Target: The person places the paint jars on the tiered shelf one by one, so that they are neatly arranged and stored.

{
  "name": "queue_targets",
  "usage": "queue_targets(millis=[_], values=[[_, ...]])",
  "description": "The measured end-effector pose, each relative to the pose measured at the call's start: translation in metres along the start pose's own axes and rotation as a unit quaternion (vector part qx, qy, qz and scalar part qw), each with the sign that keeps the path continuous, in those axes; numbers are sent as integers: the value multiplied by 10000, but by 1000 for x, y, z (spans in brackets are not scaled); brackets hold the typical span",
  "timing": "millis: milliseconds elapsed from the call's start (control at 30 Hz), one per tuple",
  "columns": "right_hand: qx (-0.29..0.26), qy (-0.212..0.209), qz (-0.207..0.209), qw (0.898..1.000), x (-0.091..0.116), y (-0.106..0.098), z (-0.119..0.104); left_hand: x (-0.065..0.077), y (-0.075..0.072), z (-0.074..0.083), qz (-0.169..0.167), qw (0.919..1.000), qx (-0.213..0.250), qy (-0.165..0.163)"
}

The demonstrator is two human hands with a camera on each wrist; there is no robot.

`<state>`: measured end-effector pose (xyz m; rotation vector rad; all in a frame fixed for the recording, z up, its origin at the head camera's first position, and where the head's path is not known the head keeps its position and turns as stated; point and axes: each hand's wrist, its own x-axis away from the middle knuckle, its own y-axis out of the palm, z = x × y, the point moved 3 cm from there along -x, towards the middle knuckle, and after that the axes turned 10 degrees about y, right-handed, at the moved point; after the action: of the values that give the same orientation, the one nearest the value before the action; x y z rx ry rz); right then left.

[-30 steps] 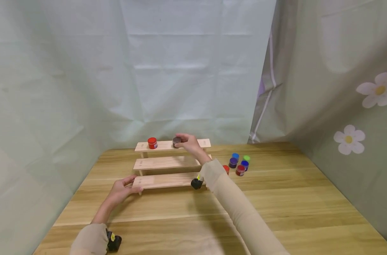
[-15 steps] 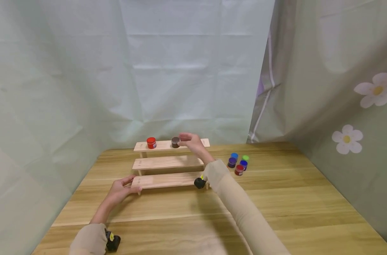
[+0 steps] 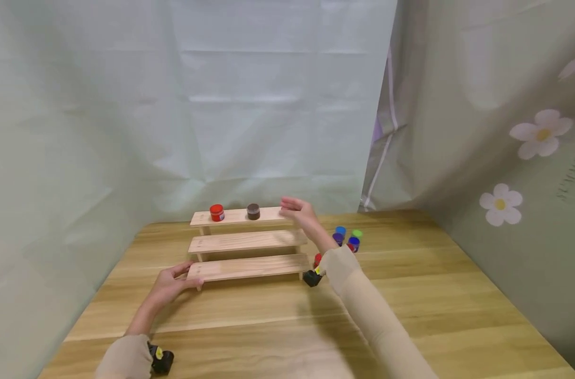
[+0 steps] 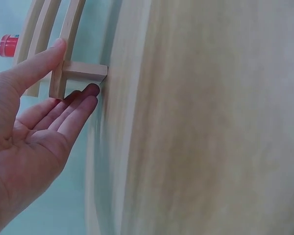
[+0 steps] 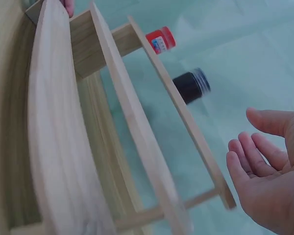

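A three-step wooden display shelf [image 3: 249, 267] stands on the table. My left hand [image 3: 166, 287] grips the left end of its lowest step; in the left wrist view the thumb lies on the board and the fingers [image 4: 78, 115] reach round its end by the leg. On the top step sit a small red paint jar [image 3: 217, 212] at the left and a dark jar with a clear-sided lid [image 5: 192, 86] near the middle, spaced apart. My right hand [image 3: 303, 216] is at the top step's right end, fingers loosely bent, holding nothing, apart from the dark jar.
Right of the shelf stand several more small jars on the wooden table [image 3: 439, 295], among them a light blue one [image 3: 340, 230], a green one [image 3: 357, 233] and a red one [image 3: 318, 259] partly behind my right wrist. Pale cloth [image 3: 268, 131] hangs behind and at both sides.
My right hand has let go of the dark jar, which now stands alone on the top step, and has moved right. The left hand keeps its grip. The head view has shifted slightly.
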<state>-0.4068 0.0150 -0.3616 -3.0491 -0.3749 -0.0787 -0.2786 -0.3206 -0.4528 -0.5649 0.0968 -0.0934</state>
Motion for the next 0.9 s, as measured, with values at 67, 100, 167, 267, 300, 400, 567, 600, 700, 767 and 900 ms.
queue_targets(millis=[67, 100, 167, 267, 300, 400, 567, 600, 700, 767, 900], values=[[-34, 36, 63, 10000, 5, -7, 4, 1, -1, -2, -14, 10000, -12, -28], [-69, 47, 98, 9999, 7, -11, 6, 1, -1, -2, -35, 10000, -3, -31], [-121, 80, 181, 9997, 12, -20, 10, 1, -1, -2, -56, 10000, -3, -36], [-108, 181, 310, 9993, 18, -35, 17, -1, 0, -2, -84, 10000, -22, -20], [-116, 234, 340, 9991, 20, -40, 20, -1, 0, -3, -101, 9999, -27, -21], [-6, 373, 449, 9983, 26, -51, 30, -3, 0, -3, -132, 9999, -35, -53], [312, 487, 667, 9961, 39, -58, 46, -4, -1, -3, -141, 9999, -34, -81], [399, 491, 703, 9955, 41, -59, 49, -4, -1, -3, -137, 9999, -48, -68], [621, 512, 758, 9939, 47, -61, 59, -4, -2, -1, -130, 9999, -79, -35], [694, 529, 772, 9932, 50, -63, 65, -4, -2, 0, -120, 9999, -79, -47], [688, 568, 808, 9927, 55, -66, 77, -2, -1, 0, -123, 9999, -13, -104]])
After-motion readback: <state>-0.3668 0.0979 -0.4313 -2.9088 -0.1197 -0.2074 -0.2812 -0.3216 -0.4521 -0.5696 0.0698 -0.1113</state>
